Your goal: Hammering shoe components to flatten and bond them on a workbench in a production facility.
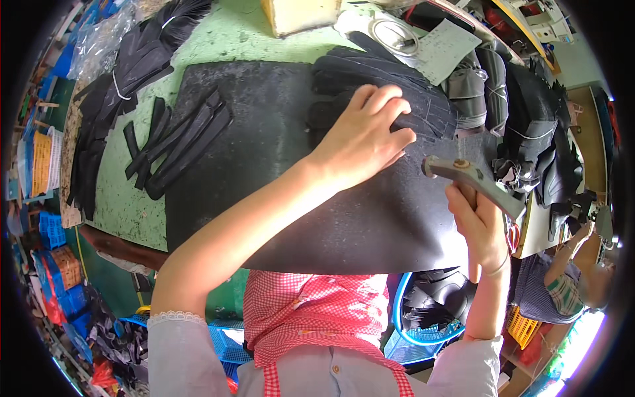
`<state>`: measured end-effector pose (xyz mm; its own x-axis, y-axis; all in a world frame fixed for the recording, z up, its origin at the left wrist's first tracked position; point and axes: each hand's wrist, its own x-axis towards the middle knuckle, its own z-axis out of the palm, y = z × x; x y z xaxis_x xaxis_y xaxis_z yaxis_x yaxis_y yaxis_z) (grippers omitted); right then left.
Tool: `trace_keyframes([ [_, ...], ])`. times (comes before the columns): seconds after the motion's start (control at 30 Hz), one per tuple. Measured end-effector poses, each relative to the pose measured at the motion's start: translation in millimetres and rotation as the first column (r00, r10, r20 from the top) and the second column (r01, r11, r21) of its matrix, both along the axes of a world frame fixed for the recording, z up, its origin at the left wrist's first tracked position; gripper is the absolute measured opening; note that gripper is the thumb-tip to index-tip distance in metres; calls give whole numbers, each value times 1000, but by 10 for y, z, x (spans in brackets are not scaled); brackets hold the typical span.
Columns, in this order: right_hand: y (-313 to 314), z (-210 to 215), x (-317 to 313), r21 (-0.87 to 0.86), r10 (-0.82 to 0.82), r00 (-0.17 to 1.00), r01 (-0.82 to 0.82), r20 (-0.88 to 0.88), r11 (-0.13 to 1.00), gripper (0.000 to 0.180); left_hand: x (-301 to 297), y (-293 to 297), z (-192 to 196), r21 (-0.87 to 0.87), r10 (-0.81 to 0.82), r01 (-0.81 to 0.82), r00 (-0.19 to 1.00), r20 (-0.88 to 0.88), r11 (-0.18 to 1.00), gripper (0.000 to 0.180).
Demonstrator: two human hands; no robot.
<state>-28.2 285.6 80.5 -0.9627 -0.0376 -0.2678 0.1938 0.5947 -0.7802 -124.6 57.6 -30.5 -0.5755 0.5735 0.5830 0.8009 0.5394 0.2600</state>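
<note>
My right hand (479, 221) is wrapped round the handle of a hammer (473, 177), its metal head raised above the right part of a dark board (284, 205). My left hand (367, 135) reaches across that board to a fanned pile of flat black strips (417, 99). Its fingers are curled over the near edge of the pile; whatever lies between the fingertips is hidden. Left of it, several narrow black strips (192, 135) lie loosely crossed, partly on the board and partly on the green tabletop (126, 205).
Tied bundles of black pieces lie at the far left (142, 63) and right (473, 92). At the back stand a yellowish block (301, 16) and a roll of pale tape (395, 36). A blue-rimmed basket (397, 317) sits below the front edge. Another person (572, 281) is at the far right.
</note>
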Motion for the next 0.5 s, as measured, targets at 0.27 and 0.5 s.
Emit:
trace_keyframes([
  [0.27, 147, 33, 434, 77, 409, 905, -403, -117, 912, 27, 961, -808, 467, -109, -97, 143, 933, 345, 984, 31],
  [0.5, -411, -180, 565, 46, 649, 761, -648, -5, 760, 13, 1265, -798, 515, -111, 44, 18, 845, 532, 994, 40],
])
